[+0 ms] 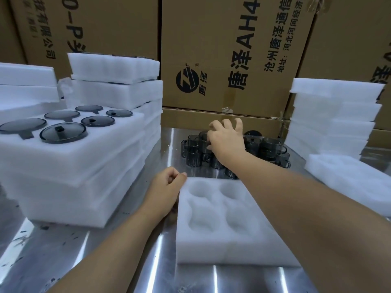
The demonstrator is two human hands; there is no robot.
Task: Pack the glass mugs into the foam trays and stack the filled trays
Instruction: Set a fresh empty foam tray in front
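Right hand (226, 140): fingers splayed over clustered glass mugs (268, 147); grip cannot be told.
Left hand (167, 185): loosely fisted, at far left corner of foam tray (211, 246).
Tray: pockets empty, on metal table (105, 250), just before the mugs.

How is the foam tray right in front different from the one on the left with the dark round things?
The front foam tray has empty pockets; the left foam tray has its pockets filled with dark glass pieces. The front foam tray lies alone on the metal table; the left foam tray tops a stack of trays. Both are white foam with round pockets.
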